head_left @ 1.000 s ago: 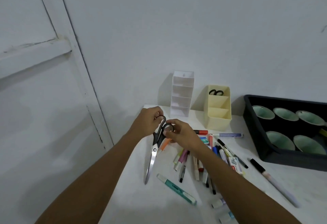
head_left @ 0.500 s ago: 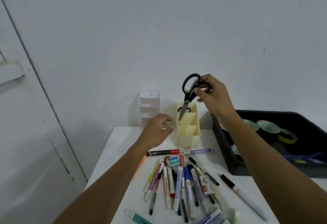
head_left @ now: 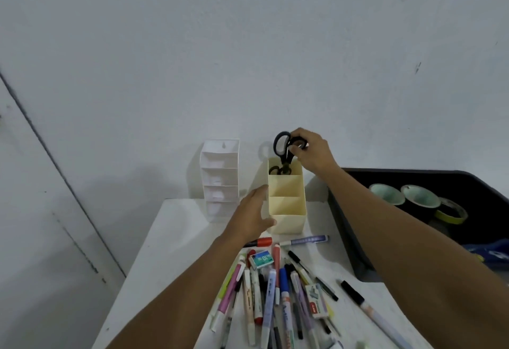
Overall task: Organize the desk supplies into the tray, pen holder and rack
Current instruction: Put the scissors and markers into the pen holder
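Gripping one scissors (head_left: 282,144); second pair (head_left: 275,170) inside pen holder (head_left: 287,212).

A pale wall (head_left: 248,45) is rising behind and above the fingers (head_left: 296,152), a scuffed door (head_left: 41,238) is standing well to their left, and a white table (head_left: 170,238) is stretching out below them.

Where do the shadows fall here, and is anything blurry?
Head view: the light is soft and flat; the scissors and rack throw faint shadows leftward onto the wall; the pens near the bottom edge look smeared.
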